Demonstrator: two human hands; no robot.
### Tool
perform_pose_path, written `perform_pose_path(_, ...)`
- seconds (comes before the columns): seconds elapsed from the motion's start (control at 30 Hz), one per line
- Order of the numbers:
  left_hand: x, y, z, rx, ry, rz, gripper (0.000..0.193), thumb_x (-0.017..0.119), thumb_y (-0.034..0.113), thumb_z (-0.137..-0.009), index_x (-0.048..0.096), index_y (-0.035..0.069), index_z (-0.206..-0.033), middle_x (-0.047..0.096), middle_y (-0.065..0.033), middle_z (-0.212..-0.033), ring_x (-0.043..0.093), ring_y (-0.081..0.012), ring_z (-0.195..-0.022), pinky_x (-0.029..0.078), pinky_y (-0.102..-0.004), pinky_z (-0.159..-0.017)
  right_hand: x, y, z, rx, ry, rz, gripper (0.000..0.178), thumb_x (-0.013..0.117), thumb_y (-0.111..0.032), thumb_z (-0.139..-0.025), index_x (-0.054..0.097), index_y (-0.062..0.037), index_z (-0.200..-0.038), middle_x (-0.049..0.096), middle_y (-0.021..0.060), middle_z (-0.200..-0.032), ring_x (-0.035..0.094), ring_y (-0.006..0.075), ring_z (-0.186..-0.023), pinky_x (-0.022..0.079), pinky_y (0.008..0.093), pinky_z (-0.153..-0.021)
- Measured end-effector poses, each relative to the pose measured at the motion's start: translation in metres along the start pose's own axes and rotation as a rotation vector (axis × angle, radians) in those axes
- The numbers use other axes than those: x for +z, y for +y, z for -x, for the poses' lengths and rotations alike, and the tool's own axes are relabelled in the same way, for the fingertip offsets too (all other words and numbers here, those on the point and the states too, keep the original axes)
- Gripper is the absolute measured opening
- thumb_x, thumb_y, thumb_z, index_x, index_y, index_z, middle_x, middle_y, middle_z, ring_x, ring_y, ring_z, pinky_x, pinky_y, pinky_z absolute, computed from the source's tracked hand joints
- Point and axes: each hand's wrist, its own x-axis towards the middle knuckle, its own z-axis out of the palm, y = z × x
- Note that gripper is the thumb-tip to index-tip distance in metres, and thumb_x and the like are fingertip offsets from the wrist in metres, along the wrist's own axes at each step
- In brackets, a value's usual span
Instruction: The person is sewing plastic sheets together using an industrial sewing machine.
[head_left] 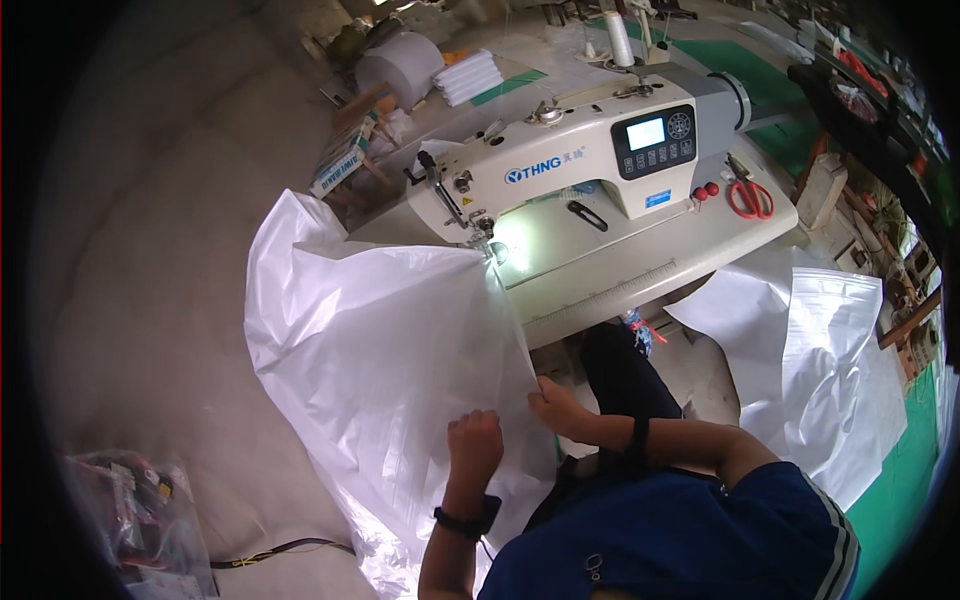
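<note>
A large white sheet (390,330), thin and shiny like plastic film, hangs from the sewing machine (560,150) down over my lap. Its upper corner lies under the lit needle area (492,250). My left hand (475,445), with a dark band on the wrist, is closed on the sheet's lower part. Farther right, my right hand (560,408) pinches the sheet's right edge below the machine bed. Exactly how much film each hand has gathered is hidden by the fingers.
Red-handled scissors (750,198) and a small black thread snipper (587,215) lie on the machine bed. More white sheeting (820,360) is at right. A thread cone (618,40) stands behind. A clear bag (140,515) sits on the floor at left.
</note>
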Motion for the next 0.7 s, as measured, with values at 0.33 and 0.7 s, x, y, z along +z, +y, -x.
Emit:
perform_pose_path(0.33, -0.042, 0.017, -0.004, -0.012, 0.111, 0.107, 0.032, 0.064, 0.039, -0.085, 0.061, 0.012, -0.069, 0.058, -0.0066, -0.062, 0.063, -0.0260, -0.060, 0.048, -0.0382, -0.050, -0.002, -0.014, -0.014, 0.094, -0.141, -0.090, 0.031, 0.044, -0.023, -0.095, 0.058, 0.0045, -0.101, 0.063, 0.0168, -0.090, 0.061, 0.0277, -0.081, 0.049, 0.0406, -0.071)
perform_pose_path(0.7, -0.046, -0.093, 0.016, -0.202, 0.342, -0.062, 0.037, 0.052, -0.005, -0.083, 0.061, 0.005, -0.117, 0.064, -0.0127, -0.081, 0.063, -0.0304, -0.072, 0.051, -0.0394, -0.059, 0.002, -0.017, -0.006, 0.243, -0.269, -0.201, 0.033, 0.040, -0.021, -0.095, 0.057, 0.0018, -0.112, 0.060, 0.0088, -0.086, 0.058, 0.0188, -0.076, 0.049, 0.0359, -0.067)
